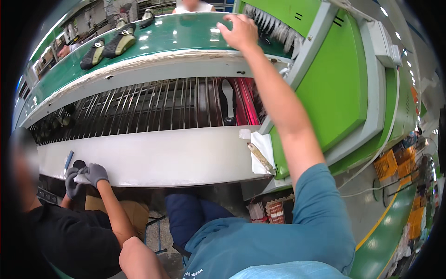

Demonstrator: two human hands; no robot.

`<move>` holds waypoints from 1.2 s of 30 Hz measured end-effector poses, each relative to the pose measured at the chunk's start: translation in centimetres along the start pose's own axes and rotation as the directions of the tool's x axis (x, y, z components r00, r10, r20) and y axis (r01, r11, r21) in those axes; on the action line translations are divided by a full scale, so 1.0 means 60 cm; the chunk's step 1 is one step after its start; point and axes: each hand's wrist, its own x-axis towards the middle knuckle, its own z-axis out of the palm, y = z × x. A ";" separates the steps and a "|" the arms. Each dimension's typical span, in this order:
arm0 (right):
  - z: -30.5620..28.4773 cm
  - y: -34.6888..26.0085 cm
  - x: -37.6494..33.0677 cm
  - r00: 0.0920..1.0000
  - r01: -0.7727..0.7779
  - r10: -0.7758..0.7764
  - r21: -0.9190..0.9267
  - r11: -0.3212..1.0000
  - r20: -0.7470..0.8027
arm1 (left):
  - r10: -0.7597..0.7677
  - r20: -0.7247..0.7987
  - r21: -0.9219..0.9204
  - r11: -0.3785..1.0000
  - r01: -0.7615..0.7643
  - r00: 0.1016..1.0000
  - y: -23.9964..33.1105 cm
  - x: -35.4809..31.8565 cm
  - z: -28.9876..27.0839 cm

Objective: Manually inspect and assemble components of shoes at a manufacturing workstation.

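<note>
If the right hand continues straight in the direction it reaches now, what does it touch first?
Probably the fringe of whitish bristles at the mouth of the green machine housing; the right hand already hovers over the green conveyor belt. Depth is unclear.

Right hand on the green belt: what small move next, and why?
Probably slide the right hand left along the green belt toward the nearest shoe sole. The hand looks empty, palm down on bare belt, and the soles lie apart from it, further left.
</note>
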 end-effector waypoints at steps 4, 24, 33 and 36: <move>0.026 0.085 0.019 0.740 -0.204 0.433 -0.441 0.874 0.515 | 0.293 -0.253 0.214 0.946 -0.242 0.922 -0.033 -0.063 0.117; 0.047 0.137 0.024 0.748 -0.378 0.541 -0.423 0.824 0.385 | 0.179 0.173 0.978 -0.147 -0.147 0.969 -0.437 -0.103 0.728; -0.014 0.061 -0.005 0.881 -0.399 0.329 0.161 0.903 0.340 | -0.268 -0.275 0.957 -0.169 0.237 0.923 -0.536 -0.203 0.590; -0.085 -0.006 -0.081 0.964 -0.240 0.165 0.424 0.873 0.208 | -0.230 -0.216 0.969 -0.170 0.179 0.949 -0.539 -0.166 0.581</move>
